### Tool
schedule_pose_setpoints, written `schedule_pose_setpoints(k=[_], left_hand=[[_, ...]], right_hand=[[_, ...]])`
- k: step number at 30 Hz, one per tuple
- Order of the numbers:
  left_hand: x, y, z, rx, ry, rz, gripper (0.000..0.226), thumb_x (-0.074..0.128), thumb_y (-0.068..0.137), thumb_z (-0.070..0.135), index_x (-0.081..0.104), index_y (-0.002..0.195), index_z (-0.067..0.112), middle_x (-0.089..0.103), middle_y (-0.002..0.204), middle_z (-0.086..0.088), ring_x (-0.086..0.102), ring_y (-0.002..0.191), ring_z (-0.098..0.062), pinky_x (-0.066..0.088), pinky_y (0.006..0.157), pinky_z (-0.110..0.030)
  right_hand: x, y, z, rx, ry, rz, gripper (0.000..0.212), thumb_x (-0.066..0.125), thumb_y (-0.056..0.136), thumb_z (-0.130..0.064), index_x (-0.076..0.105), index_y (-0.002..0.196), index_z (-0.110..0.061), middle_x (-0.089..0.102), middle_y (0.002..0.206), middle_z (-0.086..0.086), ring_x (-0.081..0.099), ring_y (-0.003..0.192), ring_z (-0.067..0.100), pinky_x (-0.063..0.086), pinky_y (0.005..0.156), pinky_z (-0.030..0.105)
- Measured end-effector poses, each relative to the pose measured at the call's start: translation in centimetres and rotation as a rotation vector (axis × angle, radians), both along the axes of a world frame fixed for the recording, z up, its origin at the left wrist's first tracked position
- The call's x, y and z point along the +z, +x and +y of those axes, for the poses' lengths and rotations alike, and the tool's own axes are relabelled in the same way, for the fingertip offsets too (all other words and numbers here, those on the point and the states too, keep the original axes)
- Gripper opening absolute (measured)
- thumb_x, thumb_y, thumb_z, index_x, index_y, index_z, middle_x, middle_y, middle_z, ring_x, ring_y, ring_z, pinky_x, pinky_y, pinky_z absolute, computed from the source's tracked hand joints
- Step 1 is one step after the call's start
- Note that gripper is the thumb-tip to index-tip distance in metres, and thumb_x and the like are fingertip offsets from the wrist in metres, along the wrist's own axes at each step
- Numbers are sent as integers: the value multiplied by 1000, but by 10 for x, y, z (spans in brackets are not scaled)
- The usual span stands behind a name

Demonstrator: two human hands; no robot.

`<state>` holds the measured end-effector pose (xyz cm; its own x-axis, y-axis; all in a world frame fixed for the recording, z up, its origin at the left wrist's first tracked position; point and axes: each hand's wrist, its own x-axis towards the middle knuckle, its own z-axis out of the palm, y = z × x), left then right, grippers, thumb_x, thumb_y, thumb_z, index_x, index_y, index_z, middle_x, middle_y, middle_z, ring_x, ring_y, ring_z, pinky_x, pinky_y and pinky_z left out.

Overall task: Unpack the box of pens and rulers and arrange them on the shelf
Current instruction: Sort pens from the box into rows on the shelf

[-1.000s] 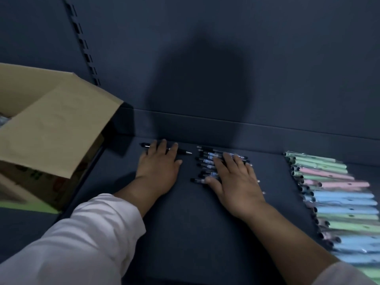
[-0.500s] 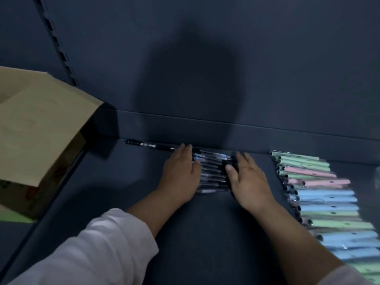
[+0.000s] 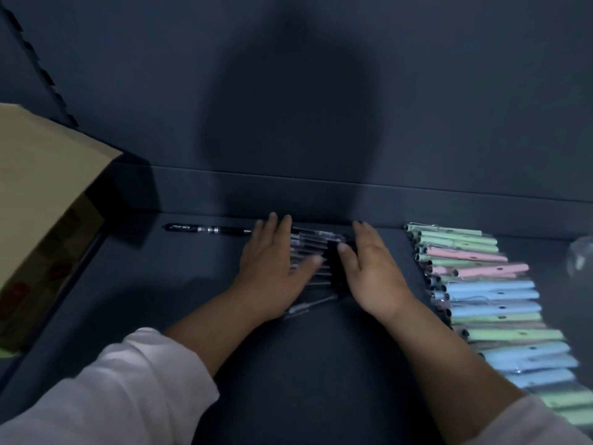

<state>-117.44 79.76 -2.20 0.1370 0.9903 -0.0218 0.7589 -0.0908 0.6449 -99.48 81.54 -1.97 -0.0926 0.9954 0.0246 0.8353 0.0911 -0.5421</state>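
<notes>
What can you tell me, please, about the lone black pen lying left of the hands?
The black pen is slim, with a glossy, plastic-looking barrel, pale print near its left end and a silvery band about mid-length. It lies flat on the shelf, along its back edge. Its right tip ends by the left hand; contact cannot be told.

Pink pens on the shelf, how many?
2. The back pink pen lies at the pastel row's far end; the nearer pink pen sits just in front, jutting right. Overlapping pens may hide more.
</notes>
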Motion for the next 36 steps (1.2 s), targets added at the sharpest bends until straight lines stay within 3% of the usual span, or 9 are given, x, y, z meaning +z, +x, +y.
schedule_pose_setpoints(k=[4,7,11,17,22,25,28,33,36], left_hand=[[-6,-9,-11,-257,53,427,114,34,64,90,-11,150,29,-23,156,9,-34,138,-12,-16,114,-46],[-3,-10,-5,-229,139,460,94,40,81,74,2,152,25,-10,160,3,-24,143,-15,-13,115,-45],[1,-6,0,-243,154,491,77,37,92,61,6,152,25,-5,161,3,-16,145,-17,-9,116,-43],[-7,-1,-5,-256,72,470,68,27,96,55,3,153,26,-10,160,3,-18,145,-17,-4,118,-43],[-5,1,-7,-253,83,472,70,25,96,58,4,153,24,-8,161,2,-18,145,-17,-9,117,-44],[9,3,-5,-164,258,356,66,40,95,51,25,149,18,23,156,-5,8,145,-24,4,116,-42],[35,9,5,-30,554,280,52,65,86,31,53,132,10,56,112,-11,50,106,-32,38,91,-42],[80,21,23,6,539,220,21,60,89,31,64,102,15,56,93,-4,55,85,-24,43,69,-35],[87,23,25,127,385,-127,13,59,90,25,61,82,15,61,75,0,56,68,-16,44,62,-30]], right_hand=[[-4,12,5,-40,97,21,43,47,98,-16,46,139,-6,46,143,13,39,134,24,23,109,20],[0,16,23,-151,70,110,30,51,96,-12,62,123,-10,57,124,10,53,116,25,28,90,11],[5,17,47,-104,-59,42,19,59,92,-16,69,108,-15,56,108,4,57,101,21,33,84,15],[13,14,63,-27,-153,28,21,66,85,-11,58,70,-23,58,69,-11,56,74,13,38,70,19],[14,16,61,-70,-136,158,25,64,87,-10,55,67,-21,57,65,-7,51,63,9,39,64,21],[27,18,52,-164,-12,397,24,61,90,-11,55,68,-20,55,63,-5,45,55,8,40,52,16],[51,12,37,-108,12,631,23,56,93,-7,56,73,-20,56,66,-2,46,56,6,40,54,15],[92,-6,16,64,50,826,20,54,93,0,58,81,-15,62,75,4,59,64,3,47,60,13],[95,-6,10,49,66,806,17,56,93,-5,57,106,-16,64,104,4,61,93,7,47,82,12]])
